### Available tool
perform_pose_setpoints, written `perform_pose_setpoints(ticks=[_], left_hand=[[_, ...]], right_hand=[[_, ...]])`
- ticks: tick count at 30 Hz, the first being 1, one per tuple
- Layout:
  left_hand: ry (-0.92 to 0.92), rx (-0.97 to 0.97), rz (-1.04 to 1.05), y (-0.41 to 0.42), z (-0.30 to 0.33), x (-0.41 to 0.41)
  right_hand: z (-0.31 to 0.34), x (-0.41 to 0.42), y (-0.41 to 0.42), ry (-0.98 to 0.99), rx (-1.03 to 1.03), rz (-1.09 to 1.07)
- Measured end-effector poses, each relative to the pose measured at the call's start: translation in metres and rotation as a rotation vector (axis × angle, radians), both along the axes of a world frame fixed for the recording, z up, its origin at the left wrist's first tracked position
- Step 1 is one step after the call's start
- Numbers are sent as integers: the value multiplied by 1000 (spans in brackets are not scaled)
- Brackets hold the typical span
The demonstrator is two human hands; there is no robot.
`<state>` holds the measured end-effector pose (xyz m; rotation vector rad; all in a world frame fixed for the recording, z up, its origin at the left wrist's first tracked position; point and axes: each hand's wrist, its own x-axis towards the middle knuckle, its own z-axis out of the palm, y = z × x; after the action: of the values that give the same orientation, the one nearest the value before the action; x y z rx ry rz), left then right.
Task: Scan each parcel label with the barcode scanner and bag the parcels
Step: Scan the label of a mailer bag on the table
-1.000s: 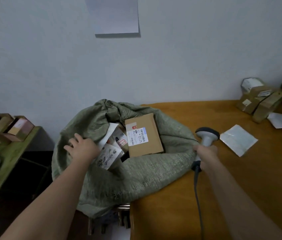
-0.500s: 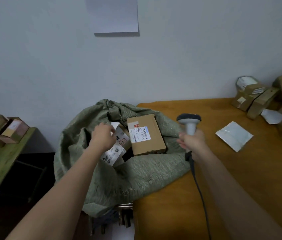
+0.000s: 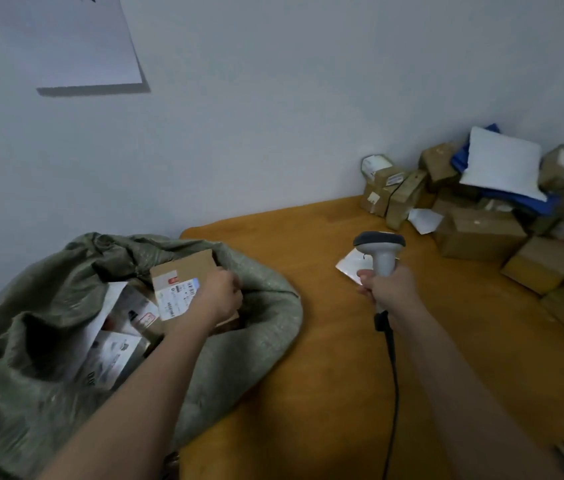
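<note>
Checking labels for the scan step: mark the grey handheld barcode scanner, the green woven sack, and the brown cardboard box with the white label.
grey handheld barcode scanner [image 3: 379, 244], head view, head.
green woven sack [image 3: 259, 303], head view, right rim.
brown cardboard box [image 3: 190, 265], head view, bare top face.

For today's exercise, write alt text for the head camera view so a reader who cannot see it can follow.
A person's left hand rests on a labelled cardboard box inside an open green sack, while the right hand grips a corded barcode scanner above an orange table. More parcels are piled at the table's far right.

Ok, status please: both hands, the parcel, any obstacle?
Left hand on boxed parcel in sack. Right hand grips scanner. No obstacle seen.
</note>
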<state>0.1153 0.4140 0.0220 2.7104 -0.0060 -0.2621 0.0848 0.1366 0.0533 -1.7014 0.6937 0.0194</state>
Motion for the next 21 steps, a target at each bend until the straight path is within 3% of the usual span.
perform_pose_setpoints(ticks=[6, 13, 21], left_hand=[[17, 67, -63, -125, -21, 37], [202, 76, -168, -292, -95, 60], [180, 259, -134, -344, -154, 94]], right_hand=[[-11, 22, -102, -21, 46, -1], [-38, 56, -219, 30, 29, 169], [-82, 100, -257, 72, 63, 229]])
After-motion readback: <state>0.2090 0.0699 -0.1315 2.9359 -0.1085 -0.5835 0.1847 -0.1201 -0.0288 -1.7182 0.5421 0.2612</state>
